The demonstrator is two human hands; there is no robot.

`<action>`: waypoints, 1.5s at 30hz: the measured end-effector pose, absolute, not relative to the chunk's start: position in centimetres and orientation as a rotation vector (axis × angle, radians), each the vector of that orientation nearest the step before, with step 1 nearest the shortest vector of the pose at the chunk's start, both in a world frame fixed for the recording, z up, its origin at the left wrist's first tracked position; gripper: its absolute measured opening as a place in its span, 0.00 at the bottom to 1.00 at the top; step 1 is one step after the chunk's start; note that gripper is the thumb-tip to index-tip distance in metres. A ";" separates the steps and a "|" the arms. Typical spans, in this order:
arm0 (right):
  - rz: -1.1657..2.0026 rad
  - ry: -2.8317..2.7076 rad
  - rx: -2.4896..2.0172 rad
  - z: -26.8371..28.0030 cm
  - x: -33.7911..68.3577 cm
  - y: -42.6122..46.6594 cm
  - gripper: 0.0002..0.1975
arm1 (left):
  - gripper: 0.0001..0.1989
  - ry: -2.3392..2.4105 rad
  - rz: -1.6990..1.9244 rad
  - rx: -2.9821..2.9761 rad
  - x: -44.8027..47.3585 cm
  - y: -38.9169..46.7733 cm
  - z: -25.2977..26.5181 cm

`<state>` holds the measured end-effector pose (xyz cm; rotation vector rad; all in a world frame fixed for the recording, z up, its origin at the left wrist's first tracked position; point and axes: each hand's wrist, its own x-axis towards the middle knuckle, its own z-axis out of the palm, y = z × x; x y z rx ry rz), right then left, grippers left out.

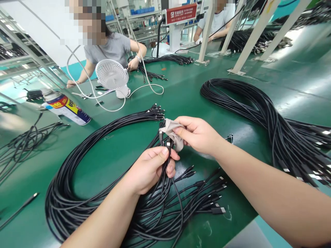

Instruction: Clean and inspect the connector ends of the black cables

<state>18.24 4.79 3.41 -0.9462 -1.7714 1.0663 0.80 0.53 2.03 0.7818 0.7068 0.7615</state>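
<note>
My left hand [155, 165] is closed around several black USB cables, with a cable connector [168, 145] upright at its thumb. My right hand [194, 132] pinches a crumpled light-grey cloth [172, 129] just above and to the right of that connector. Part of the cloth hangs behind the connectors; whether it touches them I cannot tell. Beneath my hands lies a looped bundle of black cables [66, 175], its small plugs [156, 112] at the back and other plug ends [217, 208] fanned out at the right.
A second cable bundle [258, 103] lies at the right. A white fan [112, 74] with a trailing white cord and a spray can [68, 108] stand back left. Loose cables [24, 144] lie on the green table [113, 158]. Two people sit across it, near metal posts [249, 44].
</note>
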 end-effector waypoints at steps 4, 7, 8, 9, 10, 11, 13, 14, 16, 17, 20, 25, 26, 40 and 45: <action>1.372 -1.703 -0.906 3.8 18.6 4.8 0.07 | 0.14 0.723 0.753 0.797 0.8 0.5 2.1; 1.550 -1.749 -0.845 3.7 18.5 4.5 0.08 | 0.15 0.740 0.767 0.808 0.9 0.5 1.9; 1.569 -1.773 -0.827 3.6 18.4 4.4 0.09 | 0.15 0.752 0.775 0.812 0.9 0.6 1.8; 1.565 -1.798 -0.816 3.5 18.3 4.3 0.08 | 0.15 0.768 0.779 0.818 1.0 0.6 1.7; 1.545 -1.819 -0.817 3.4 18.2 4.3 0.07 | 0.15 0.786 0.780 0.827 1.0 0.6 1.6; 1.516 -1.841 -0.828 3.3 18.1 4.3 0.07 | 0.16 0.804 0.781 0.836 1.0 0.6 1.5; 1.416 -1.908 -0.872 3.2 18.0 4.4 0.08 | 0.15 0.835 0.781 0.853 1.0 0.6 1.4; 1.334 -1.951 -0.895 3.1 17.9 4.4 0.10 | 0.14 0.845 0.780 0.857 1.0 0.6 1.3; 1.130 -2.027 -0.928 2.9 17.8 4.5 0.13 | 0.14 0.848 0.776 0.850 0.9 0.6 1.3; 1.027 -2.055 -0.940 2.7 17.7 4.5 0.13 | 0.14 0.844 0.771 0.843 0.8 0.7 1.4; 0.787 -2.118 -0.946 2.1 17.4 4.5 0.14 | 0.14 0.837 0.776 0.833 0.6 0.7 1.6; 0.530 -2.124 -0.994 1.7 17.5 4.8 0.11 | 0.15 0.855 0.772 0.826 0.8 0.8 1.8; 0.495 -2.091 -1.017 1.8 17.6 5.0 0.11 | 0.15 0.857 0.769 0.821 0.8 0.7 1.8; 0.964 -1.845 -1.117 2.6 18.8 5.8 0.15 | 0.20 1.110 0.868 0.858 1.6 0.6 2.1; 1.324 -1.881 -0.934 2.9 18.6 5.4 0.13 | 0.17 1.088 0.891 0.948 1.5 0.7 1.6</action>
